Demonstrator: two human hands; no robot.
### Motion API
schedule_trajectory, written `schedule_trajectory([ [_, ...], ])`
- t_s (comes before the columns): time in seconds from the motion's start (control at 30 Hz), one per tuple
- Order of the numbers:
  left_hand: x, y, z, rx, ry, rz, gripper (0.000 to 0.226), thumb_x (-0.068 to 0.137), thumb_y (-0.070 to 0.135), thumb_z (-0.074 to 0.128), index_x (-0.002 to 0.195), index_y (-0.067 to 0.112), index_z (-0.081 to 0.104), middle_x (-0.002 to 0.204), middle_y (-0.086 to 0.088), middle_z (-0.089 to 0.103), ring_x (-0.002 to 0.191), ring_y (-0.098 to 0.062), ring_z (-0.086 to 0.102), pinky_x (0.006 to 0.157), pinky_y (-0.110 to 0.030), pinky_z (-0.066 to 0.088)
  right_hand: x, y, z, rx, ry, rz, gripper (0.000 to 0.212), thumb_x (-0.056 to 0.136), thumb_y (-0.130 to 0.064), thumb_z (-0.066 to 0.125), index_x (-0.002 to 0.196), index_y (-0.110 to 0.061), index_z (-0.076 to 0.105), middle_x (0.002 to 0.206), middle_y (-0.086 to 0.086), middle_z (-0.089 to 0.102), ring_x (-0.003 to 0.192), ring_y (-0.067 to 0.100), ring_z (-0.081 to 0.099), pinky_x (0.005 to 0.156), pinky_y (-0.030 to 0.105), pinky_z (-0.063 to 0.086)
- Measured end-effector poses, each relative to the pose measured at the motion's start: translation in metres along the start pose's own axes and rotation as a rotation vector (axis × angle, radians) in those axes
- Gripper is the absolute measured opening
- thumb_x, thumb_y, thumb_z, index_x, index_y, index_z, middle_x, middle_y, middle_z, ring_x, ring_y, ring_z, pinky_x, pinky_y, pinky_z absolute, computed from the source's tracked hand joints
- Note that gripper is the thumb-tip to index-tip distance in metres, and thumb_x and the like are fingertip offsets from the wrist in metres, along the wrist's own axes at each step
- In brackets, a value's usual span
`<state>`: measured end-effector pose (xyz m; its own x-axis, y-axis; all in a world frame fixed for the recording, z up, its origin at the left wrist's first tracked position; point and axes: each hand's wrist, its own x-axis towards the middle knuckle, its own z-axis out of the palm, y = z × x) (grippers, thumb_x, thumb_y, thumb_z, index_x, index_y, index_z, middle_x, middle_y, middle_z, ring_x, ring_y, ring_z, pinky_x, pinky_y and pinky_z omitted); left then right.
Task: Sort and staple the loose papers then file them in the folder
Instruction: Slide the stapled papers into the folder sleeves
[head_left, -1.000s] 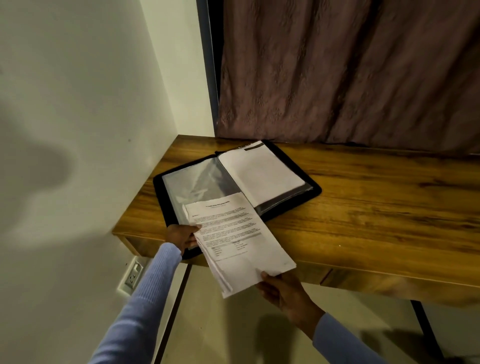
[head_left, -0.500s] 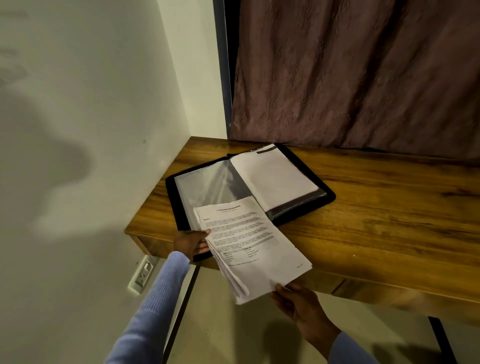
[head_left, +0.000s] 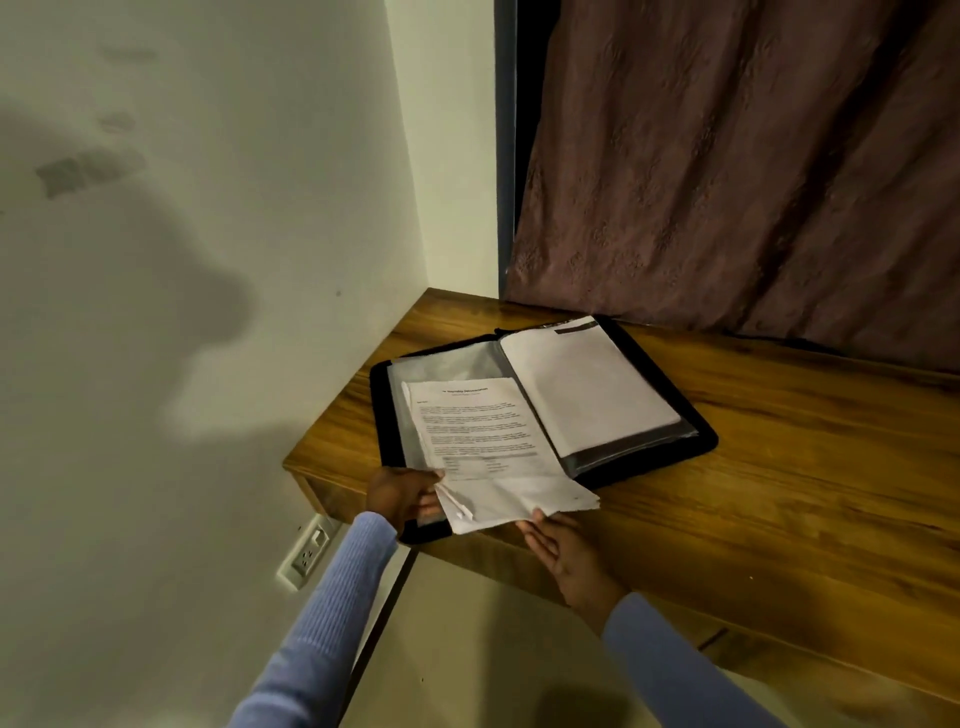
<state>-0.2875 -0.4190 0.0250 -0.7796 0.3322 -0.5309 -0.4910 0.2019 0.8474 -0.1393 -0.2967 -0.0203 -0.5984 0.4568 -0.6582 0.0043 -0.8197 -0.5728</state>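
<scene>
— What lay nearest the person?

— Two arms in blue sleeves. The right hand (head_left: 563, 553) reached to the near edge of a bundle of papers (head_left: 483, 452), its fingers (head_left: 535, 522) fairly straight against that edge. The left hand (head_left: 400, 496) pinched the bundle's left corner, fingers curled round it.

— And the papers themselves?

— One printed bundle, several sheets thick, lying partly over the left clear sleeve (head_left: 441, 366) of one open black folder (head_left: 696, 439); whether it had entered the sleeve could not be told.

— What did the folder hold?

— A white sheet (head_left: 587, 384) in its right-hand sleeve. The folder lay flat on the wooden tabletop (head_left: 805, 467), in the corner by the wall.

— Farther back?

— One dull purple curtain (head_left: 727, 156) behind, and one wall socket (head_left: 306, 553) below the tabletop.
</scene>
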Motion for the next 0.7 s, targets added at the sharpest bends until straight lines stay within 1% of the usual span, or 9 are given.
schedule_trajectory([
  [0.07,0.000,0.004,0.003,0.006,0.000,-0.012,0.017,0.082,0.000,0.067,0.095,-0.001,0.057,0.073,-0.014,0.064,0.048,-0.018,0.064,0.043,-0.026,0.055,0.010,-0.010,0.014,0.005,-0.014,0.003,0.010,0.094,0.001,0.047,0.103,0.000,0.051,0.101,0.014,0.059,0.074,0.020,0.064,0.064,0.021,0.056],
  [0.1,0.000,0.005,0.004,0.005,-0.001,-0.014,0.020,0.081,0.001,0.068,0.097,-0.002,0.058,0.072,-0.014,0.065,0.049,-0.019,0.064,0.045,-0.027,0.055,0.014,-0.013,0.020,0.006,-0.017,0.004,0.012,0.093,0.002,0.048,0.103,0.002,0.053,0.098,0.013,0.060,0.075,0.020,0.064,0.061,0.020,0.057],
  [0.17,0.001,0.006,0.004,-0.002,-0.005,-0.009,0.023,0.080,0.002,0.070,0.100,-0.002,0.059,0.069,-0.012,0.067,0.049,-0.018,0.065,0.047,-0.027,0.056,0.019,-0.016,0.028,0.031,-0.024,0.020,0.010,0.091,0.003,0.050,0.099,0.004,0.057,0.088,0.012,0.062,0.070,0.019,0.065,0.052,0.018,0.056],
  [0.23,0.002,0.006,0.004,-0.001,0.001,-0.006,0.022,0.080,0.004,0.071,0.098,-0.001,0.059,0.072,-0.012,0.066,0.045,-0.014,0.065,0.046,-0.026,0.056,0.020,-0.013,0.030,0.071,-0.019,0.046,0.008,0.089,0.004,0.052,0.093,0.001,0.059,0.083,0.011,0.062,0.071,0.020,0.065,0.050,0.018,0.055],
  [0.33,0.001,0.007,0.004,0.002,0.012,-0.008,0.020,0.080,0.003,0.070,0.096,-0.001,0.059,0.072,-0.012,0.065,0.042,-0.013,0.064,0.042,-0.024,0.054,0.025,-0.004,0.025,0.167,-0.041,0.098,0.009,0.090,0.006,0.049,0.092,0.002,0.057,0.085,0.012,0.062,0.053,0.017,0.069,0.049,0.019,0.055],
  [0.4,0.003,0.007,0.004,0.009,0.020,-0.002,0.023,0.080,0.004,0.071,0.099,-0.004,0.060,0.068,-0.011,0.066,0.043,-0.013,0.065,0.043,-0.024,0.055,0.029,-0.002,0.024,0.208,-0.039,0.096,0.009,0.090,0.007,0.048,0.090,0.000,0.053,0.079,0.013,0.067,0.050,0.015,0.068,0.048,0.019,0.055],
  [0.5,0.002,0.009,0.005,0.023,0.014,0.003,0.026,0.079,0.006,0.072,0.100,-0.006,0.061,0.072,-0.012,0.066,0.046,-0.014,0.065,0.048,-0.025,0.057,0.032,-0.006,0.030,0.215,-0.038,0.089,0.004,0.090,0.002,0.051,0.088,0.002,0.055,0.058,0.009,0.070,0.050,0.015,0.068,0.050,0.020,0.056],
  [0.6,0.000,0.011,0.005,0.001,-0.028,0.013,0.020,0.081,0.005,0.070,0.098,-0.001,0.059,0.080,-0.014,0.068,0.051,-0.015,0.068,0.050,-0.025,0.057,0.034,-0.013,0.039,0.231,-0.036,0.098,0.008,0.090,0.001,0.052,0.083,0.005,0.055,0.053,0.010,0.068,0.047,0.015,0.067,0.048,0.019,0.055],
  [0.7,0.001,0.011,0.004,0.011,-0.042,0.030,0.026,0.081,0.007,0.070,0.104,0.000,0.059,0.081,-0.014,0.071,0.058,-0.017,0.071,0.054,-0.026,0.058,0.041,-0.015,0.045,0.249,-0.020,0.092,0.010,0.091,0.000,0.051,0.083,0.004,0.055,0.052,0.009,0.067,0.044,0.013,0.066,0.047,0.017,0.054],
])
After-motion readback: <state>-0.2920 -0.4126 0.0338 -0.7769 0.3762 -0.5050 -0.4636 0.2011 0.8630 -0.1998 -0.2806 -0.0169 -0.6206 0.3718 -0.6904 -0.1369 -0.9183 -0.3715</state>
